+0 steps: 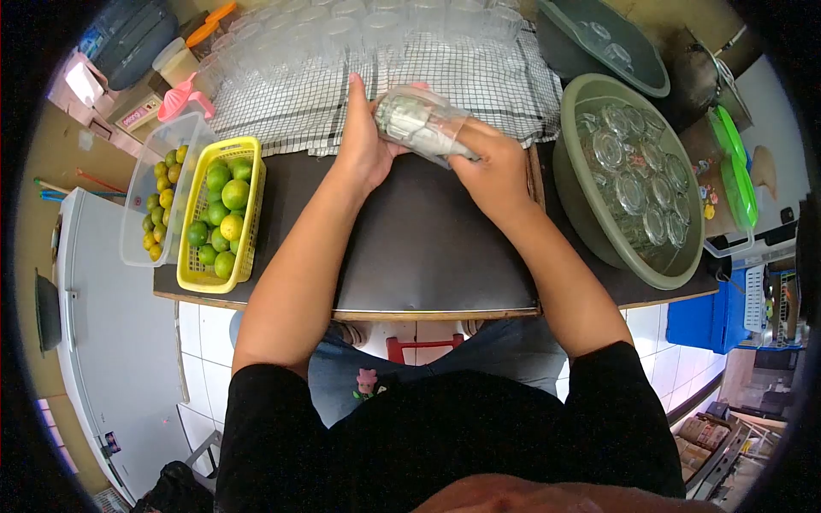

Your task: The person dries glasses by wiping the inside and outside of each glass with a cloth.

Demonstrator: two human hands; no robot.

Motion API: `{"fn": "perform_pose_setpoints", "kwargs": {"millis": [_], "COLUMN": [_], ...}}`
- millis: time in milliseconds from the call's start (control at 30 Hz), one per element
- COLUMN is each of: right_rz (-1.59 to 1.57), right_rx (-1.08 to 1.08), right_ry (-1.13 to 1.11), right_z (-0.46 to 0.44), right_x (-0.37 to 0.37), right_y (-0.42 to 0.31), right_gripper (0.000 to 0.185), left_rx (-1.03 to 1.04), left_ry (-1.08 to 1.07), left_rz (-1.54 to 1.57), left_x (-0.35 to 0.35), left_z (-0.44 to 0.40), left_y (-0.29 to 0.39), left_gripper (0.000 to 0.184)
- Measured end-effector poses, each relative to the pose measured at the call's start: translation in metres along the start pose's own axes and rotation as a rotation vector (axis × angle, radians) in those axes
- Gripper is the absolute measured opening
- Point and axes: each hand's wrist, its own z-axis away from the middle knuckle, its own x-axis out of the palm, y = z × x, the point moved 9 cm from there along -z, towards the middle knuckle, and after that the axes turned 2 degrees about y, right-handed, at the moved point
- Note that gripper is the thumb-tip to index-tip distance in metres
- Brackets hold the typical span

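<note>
Above the dark tabletop, a clear glass (410,118) lies tilted between my two hands, with a pale cloth (449,137) at its near end. My right hand (494,162) is closed round the cloth at the glass's right end. My left hand (366,141) is at the glass's left end, thumb stretched upward and its other fingers partly hidden behind the glass. Behind my hands, many clear glasses (380,34) stand on a checked cloth (295,111). To the right, a grey-green basin (590,218) holds several glasses in water.
At the left are a yellow basket (190,256) of green citrus and a clear box (137,214) of small limes. A pink juicer (180,100) is behind them. A second dark basin (560,43) is at the back right, near green lids (735,171).
</note>
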Motion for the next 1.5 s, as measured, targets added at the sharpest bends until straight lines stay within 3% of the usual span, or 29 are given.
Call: {"fn": "perform_pose_setpoints", "kwargs": {"millis": [67,167,267,333,367,433,500,600,667,700,800,867,900,933,1000,1067,1100,1233,1267,1300,1333,1367,1433,1500], "right_rz": [-0.022,-0.104,-0.259,-0.69,-0.689,-1.208,-1.169,-0.609,-0.24,0.021,0.093,0.083,0.033,-0.018,-0.083,-0.892,-1.037,-1.009,-0.719,-0.434,-0.248,-0.248,0.073,0.078], "right_rx": [0.005,0.151,0.318,0.868,0.868,1.214,1.202,0.849,0.517,0.143,-0.044,0.023,0.169,0.309,0.304,0.983,1.097,1.07,0.913,0.746,0.445,0.443,0.006,0.022], "right_ry": [0.016,0.015,0.032,-0.104,-0.107,-0.162,-0.145,-0.034,0.027,0.009,-0.038,-0.05,-0.053,-0.056,-0.008,-0.146,-0.157,-0.084,-0.019,0.046,0.142,0.147,-0.012,-0.004], "right_z": [0.003,0.008,0.013,0.034,0.034,0.055,0.053,0.028,0.009,-0.006,-0.008,-0.004,-0.001,0.0,0.005,0.038,0.044,0.04,0.03,0.017,0.004,0.004,-0.007,-0.006], "right_x": [0.004,0.012,0.014,0.035,0.032,0.053,0.051,0.017,-0.004,-0.014,-0.005,-0.001,0.0,0.003,0.002,0.033,0.038,0.035,0.018,0.001,-0.011,-0.012,-0.008,-0.003], "right_y": [-0.005,0.001,0.019,0.047,0.049,0.048,0.047,0.043,0.025,-0.004,-0.016,-0.019,-0.008,0.005,0.019,0.051,0.047,0.045,0.046,0.041,0.026,0.028,-0.011,-0.015], "right_gripper": [0.043,0.037,0.033,0.029,0.029,0.032,0.033,0.027,0.031,0.038,0.043,0.044,0.046,0.048,0.04,0.028,0.024,0.023,0.024,0.024,0.031,0.031,0.039,0.041], "left_rx": [-0.02,0.235,0.358,0.42,0.48,0.48,0.492,0.427,0.165,0.144,-0.089,-0.022,0.025,0.142,0.428,0.551,0.676,0.71,0.769,0.705,0.641,0.375,0.003,0.027], "left_ry": [0.107,0.061,0.065,0.046,0.029,0.021,-0.021,-0.02,0.014,-0.053,-0.071,0.013,0.039,0.063,0.077,0.051,0.025,0.005,0.039,0.103,0.165,0.144,0.062,0.093], "left_rz": [0.057,-0.026,-0.088,-0.15,-0.216,-0.229,-0.262,-0.319,-0.257,-0.224,-0.198,-0.319,-0.264,-0.348,-0.525,-0.608,-0.691,-0.711,-0.741,-0.69,-0.636,-0.435,-0.244,-0.272], "left_x": [-0.011,-0.005,-0.001,0.002,0.004,0.005,0.006,0.011,0.007,0.004,0.0,-0.008,-0.007,-0.001,0.006,0.016,0.024,0.024,0.021,0.012,0.006,-0.003,-0.003,-0.003], "left_z": [-0.005,0.001,0.003,0.005,0.007,0.006,0.005,0.002,0.002,-0.001,0.003,-0.001,0.0,0.007,0.007,0.018,0.026,0.023,0.019,0.013,0.013,0.005,-0.001,0.0], "left_y": [-0.005,0.014,0.019,0.022,0.027,0.025,0.025,0.028,0.017,0.014,-0.001,-0.001,0.0,0.011,0.023,0.033,0.042,0.044,0.044,0.038,0.037,0.019,-0.008,-0.008], "left_gripper": [0.088,0.066,0.067,0.067,0.068,0.069,0.069,0.06,0.06,0.063,0.059,0.054,0.043,0.036,0.019,0.02,0.021,0.032,0.044,0.049,0.054,0.061,0.056,0.049]}}
